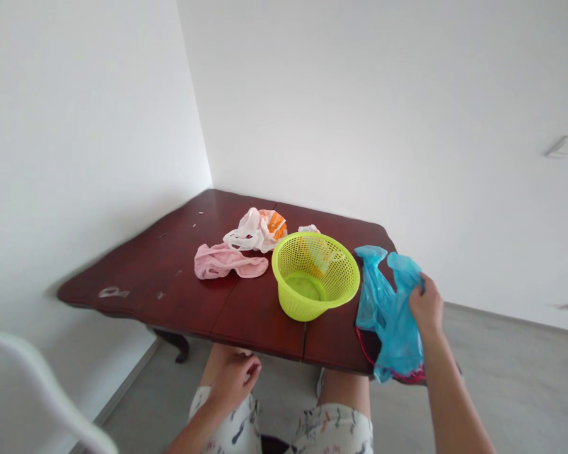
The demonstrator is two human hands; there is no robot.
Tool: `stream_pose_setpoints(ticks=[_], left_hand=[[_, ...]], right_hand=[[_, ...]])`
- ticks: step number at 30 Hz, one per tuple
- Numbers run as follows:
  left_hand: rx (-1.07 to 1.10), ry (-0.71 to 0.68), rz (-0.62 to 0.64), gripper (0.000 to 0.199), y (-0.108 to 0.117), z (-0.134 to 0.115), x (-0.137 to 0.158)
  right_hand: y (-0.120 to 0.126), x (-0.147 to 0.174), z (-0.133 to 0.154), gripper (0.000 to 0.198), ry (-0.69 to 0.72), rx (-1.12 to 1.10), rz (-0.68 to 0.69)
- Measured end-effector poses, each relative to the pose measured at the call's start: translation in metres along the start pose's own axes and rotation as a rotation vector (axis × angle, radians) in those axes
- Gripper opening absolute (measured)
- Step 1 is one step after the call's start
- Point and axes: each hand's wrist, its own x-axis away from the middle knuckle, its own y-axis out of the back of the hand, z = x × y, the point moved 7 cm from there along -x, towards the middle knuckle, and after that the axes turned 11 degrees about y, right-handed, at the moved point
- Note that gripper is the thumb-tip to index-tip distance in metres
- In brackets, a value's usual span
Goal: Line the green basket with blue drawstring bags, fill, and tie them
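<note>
dark table (260, 315) — right hand (426, 307) clamped on blue bag (401, 331); left hand (237, 377) curled, grip unclear

Blue bag (400, 331), lime-green basket (297, 307), pink cloth (223, 260)

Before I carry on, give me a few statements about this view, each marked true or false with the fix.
1. The right hand grips the blue plastic bag. True.
2. The left hand rests on the tabletop. False: it is off the tabletop, by the left thigh.
3. The pink cloth lies left of the lime-green mesh basket. True.
4. The basket is upside down. False: it stands upright, opening upward.
</note>
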Motion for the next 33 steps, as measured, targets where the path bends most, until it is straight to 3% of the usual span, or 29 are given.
stream_pose_setpoints(ticks=[4,9,15,21,27,33], left_hand=[[-0.013,0.001,0.003,0.018,-0.003,0.002,-0.002],[-0.027,-0.001,0.000,0.019,-0.004,0.008,-0.002],[-0.029,0.011,-0.013,0.018,-0.004,0.014,0.002],[-0.039,0.006,-0.045,0.020,0.003,0.010,0.003],[-0.084,-0.006,-0.031,0.019,0.002,0.004,0.000],[-0.091,-0.030,-0.022,0.018,-0.001,-0.008,-0.002]], right_hand=[[-0.006,-0.030,0.019,0.072,0.033,-0.053,0.012],[-0.049,-0.038,0.034,0.081,0.108,-0.122,0.145],[-0.111,-0.002,0.029,0.100,0.164,-0.126,0.356],[-0.151,0.049,0.011,0.111,-0.025,0.094,0.542],[-0.170,0.066,0.025,0.095,-0.032,0.250,0.623],[-0.171,0.065,0.030,0.089,-0.018,0.317,0.635]])
